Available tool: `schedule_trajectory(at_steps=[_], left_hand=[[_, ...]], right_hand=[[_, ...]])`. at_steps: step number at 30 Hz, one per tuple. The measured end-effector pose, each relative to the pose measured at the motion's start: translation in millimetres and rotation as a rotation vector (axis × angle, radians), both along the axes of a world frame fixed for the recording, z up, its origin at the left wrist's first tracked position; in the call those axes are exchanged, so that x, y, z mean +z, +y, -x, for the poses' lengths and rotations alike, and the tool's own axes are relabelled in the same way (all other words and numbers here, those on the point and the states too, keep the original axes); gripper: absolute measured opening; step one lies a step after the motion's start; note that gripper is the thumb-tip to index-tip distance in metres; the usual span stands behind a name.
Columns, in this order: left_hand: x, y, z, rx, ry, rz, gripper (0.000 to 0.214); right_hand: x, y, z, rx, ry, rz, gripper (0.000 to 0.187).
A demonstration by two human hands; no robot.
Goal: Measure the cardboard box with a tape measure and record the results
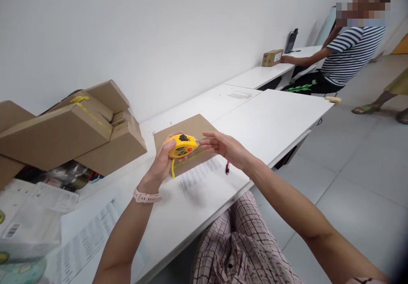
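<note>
A yellow tape measure (pixel 182 147) with a black button on top and a red spot on its side is gripped by my left hand (pixel 162 161). Its yellow wrist strap (pixel 173 169) hangs below. My right hand (pixel 228 148) is close to the metal end of the tape, its fingers stretched toward it; whether the fingertips touch it is hard to see. Under both hands, a flat brown cardboard box (pixel 194 124) with a yellow tape stripe lies on the white table (pixel 251 122). Beside it are a printed sheet (pixel 199 177) and a red and black pen (pixel 227 167).
Cardboard boxes (pixel 105 144) are piled at the left over plastic-wrapped items. Another printed sheet (pixel 92 241) and a white package (pixel 32 220) lie at the front left. A person in a striped shirt (pixel 357 54) sits at the far right, touching a small carton (pixel 272 57).
</note>
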State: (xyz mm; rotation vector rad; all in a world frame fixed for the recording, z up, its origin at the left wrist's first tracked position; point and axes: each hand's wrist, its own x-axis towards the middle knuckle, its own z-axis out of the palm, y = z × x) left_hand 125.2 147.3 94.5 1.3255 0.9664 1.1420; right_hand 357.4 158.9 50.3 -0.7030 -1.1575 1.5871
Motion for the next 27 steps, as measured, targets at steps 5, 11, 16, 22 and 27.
schedule_trajectory(at_steps=[5, 11, 16, 22, 27], left_hand=[[-2.6, -0.2, 14.8, 0.07, 0.015, 0.05, 0.059], [7.4, 9.7, 49.6, 0.131, -0.014, 0.044, 0.054], [10.7, 27.7, 85.0, 0.137, 0.054, 0.006, 0.05], [2.4, 44.2, 145.8, 0.279, 0.157, 0.069, 0.047], [-5.9, 55.8, 174.2, 0.305, 0.168, 0.169, 0.04]], right_hand=[[29.6, 14.9, 17.7, 0.149, 0.028, 0.155, 0.028], [44.6, 40.2, 51.6, 0.167, -0.002, 0.042, 0.023], [52.4, 90.0, 58.2, 0.039, 0.048, 0.133, 0.01], [23.7, 141.3, 1.0, -0.226, -0.08, 0.052, 0.014], [-2.6, 152.6, -10.2, -0.314, -0.267, 0.09, 0.012]])
